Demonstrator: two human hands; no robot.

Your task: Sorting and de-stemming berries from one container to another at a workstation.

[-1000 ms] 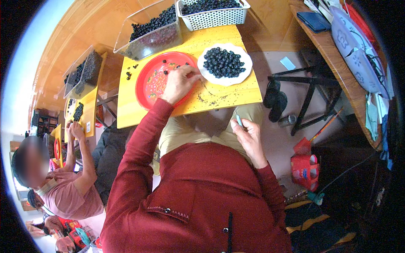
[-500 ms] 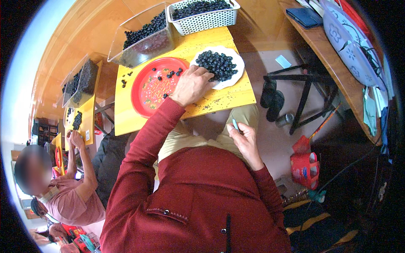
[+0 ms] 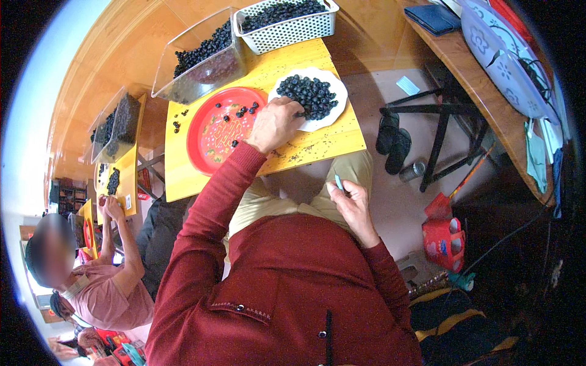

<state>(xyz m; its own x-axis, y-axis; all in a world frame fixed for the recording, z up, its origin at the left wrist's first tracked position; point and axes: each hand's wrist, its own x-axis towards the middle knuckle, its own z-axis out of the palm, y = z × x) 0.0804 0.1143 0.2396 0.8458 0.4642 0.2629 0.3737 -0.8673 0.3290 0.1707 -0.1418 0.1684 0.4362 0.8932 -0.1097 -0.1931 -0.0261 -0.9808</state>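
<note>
Setting: a fruit-sorting workroom — small yellow tables (image 3: 317,143) in a row toward 9 o'clock, each with clear bins (image 3: 201,61) and a white basket (image 3: 287,27) of dark berries (image 3: 308,94). Another seated person (image 3: 97,287) works at 8 o'clock — wooden bench (image 3: 488,91), sandals (image 3: 394,134) at 2–3 o'clock.

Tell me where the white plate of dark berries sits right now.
In the head view, the white plate sits on the right part of the yellow table, right of the red plate and below the white basket; the left hand reaches its near edge.
</note>
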